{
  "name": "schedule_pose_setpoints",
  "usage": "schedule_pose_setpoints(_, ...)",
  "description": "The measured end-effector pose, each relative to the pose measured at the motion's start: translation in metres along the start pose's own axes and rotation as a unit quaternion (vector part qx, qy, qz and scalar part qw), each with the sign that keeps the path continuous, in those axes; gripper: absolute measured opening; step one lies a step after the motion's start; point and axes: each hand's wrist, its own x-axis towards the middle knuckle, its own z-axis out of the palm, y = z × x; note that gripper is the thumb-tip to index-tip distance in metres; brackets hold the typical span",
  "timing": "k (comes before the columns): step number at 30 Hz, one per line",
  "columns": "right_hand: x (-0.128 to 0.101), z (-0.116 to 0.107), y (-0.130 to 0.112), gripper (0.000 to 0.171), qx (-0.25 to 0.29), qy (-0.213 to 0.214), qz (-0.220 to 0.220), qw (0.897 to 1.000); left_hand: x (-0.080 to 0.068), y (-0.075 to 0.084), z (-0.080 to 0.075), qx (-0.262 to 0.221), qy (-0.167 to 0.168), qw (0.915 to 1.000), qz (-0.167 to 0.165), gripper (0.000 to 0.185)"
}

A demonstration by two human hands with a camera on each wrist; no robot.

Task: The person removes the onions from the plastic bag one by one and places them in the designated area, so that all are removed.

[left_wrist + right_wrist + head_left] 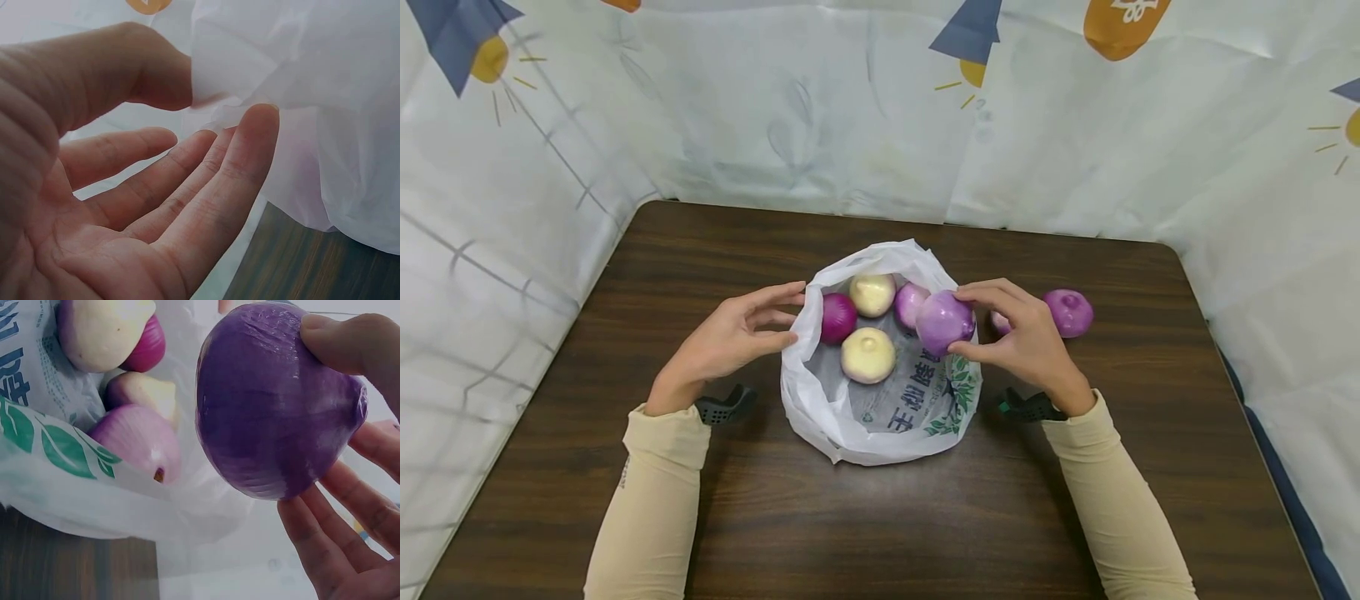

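My right hand [1011, 329] pinches a purple onion [944, 323] between thumb and fingers, over the right side of the bag's mouth. In the right wrist view the onion [269, 406] is round and glossy, its pointed end toward the palm. My left hand [730, 337] holds the left rim of a white plastic bag [820, 417], its fingers slightly bent. The film partly hides the thumb [150, 69] in the left wrist view. Inside the open bag lie a dark red onion [838, 318], a lighter purple onion [911, 304] and two cream-coloured, turnip-like bulbs [868, 356].
Another purple onion [1069, 313] rests on the brown wooden table [887, 533], right of the bag. A further purple one [1001, 323] is mostly hidden behind my right hand. White printed sheeting [820, 125] hangs along the table's back and sides.
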Motion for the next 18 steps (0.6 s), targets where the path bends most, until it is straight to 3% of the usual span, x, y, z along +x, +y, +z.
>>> schedule_pose_setpoints(18, -0.010, -0.023, 0.004, 0.068, 0.000, 0.048, 0.012, 0.999, 0.001, -0.002, 0.001, 0.003, -0.002, 1.0000, 0.007, 0.067)
